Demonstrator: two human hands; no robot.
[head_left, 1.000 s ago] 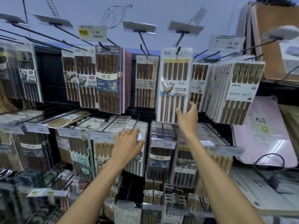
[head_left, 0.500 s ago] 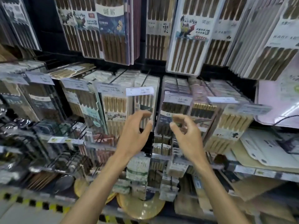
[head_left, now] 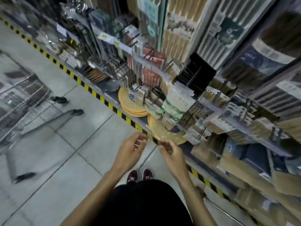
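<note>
Where striped shelf edge (head_left: 104, 101) meets floor (head_left: 65, 144), left hand (head_left: 130, 151) and right hand (head_left: 173, 154) hover close together near round mats (head_left: 160, 132), fingers loosely curled, empty.

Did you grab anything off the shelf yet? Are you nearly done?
Not much looks done: the left hand and right hand are both empty, fingers loosely curled, low by the round yellow mats. The cart beside is too blurry to see inside. Left to do: take a chopstick pack off its hook.
</note>
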